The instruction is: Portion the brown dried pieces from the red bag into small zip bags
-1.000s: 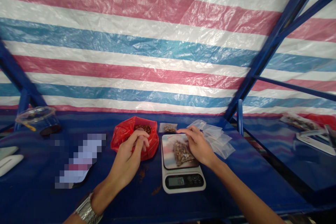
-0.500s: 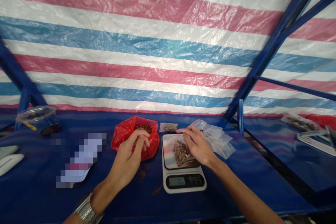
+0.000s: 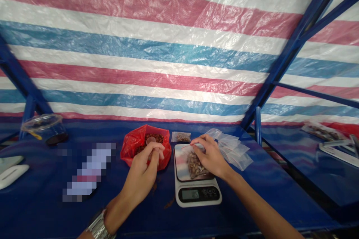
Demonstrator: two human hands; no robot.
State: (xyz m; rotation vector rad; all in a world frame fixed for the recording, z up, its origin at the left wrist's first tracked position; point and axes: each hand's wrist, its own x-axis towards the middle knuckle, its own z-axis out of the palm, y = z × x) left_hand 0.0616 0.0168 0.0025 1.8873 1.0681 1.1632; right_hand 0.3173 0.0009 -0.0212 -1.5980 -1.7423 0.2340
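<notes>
A small white digital scale (image 3: 198, 192) sits on the blue table, and a clear bag of brown seeds (image 3: 194, 165) lies on its platform. My right hand (image 3: 209, 155) rests on that bag, fingers pinching its top edge. Left of the scale stands an open red plastic bag (image 3: 131, 143) full of brown seeds. My left hand (image 3: 143, 171), a metal watch on its wrist, is closed on a small clear spoon (image 3: 150, 141) whose bowl sits over the red bag.
A pile of empty clear zip bags (image 3: 234, 149) lies right of the scale, and one small filled bag (image 3: 181, 136) lies behind it. A clear lidded tub (image 3: 45, 129) and white objects (image 3: 12, 174) are at far left. Striped tarp backs the blue shelf frame.
My left hand has lifted slightly so the little spoon now shows above the red bag. My right hand stays on the bag on the scale.
</notes>
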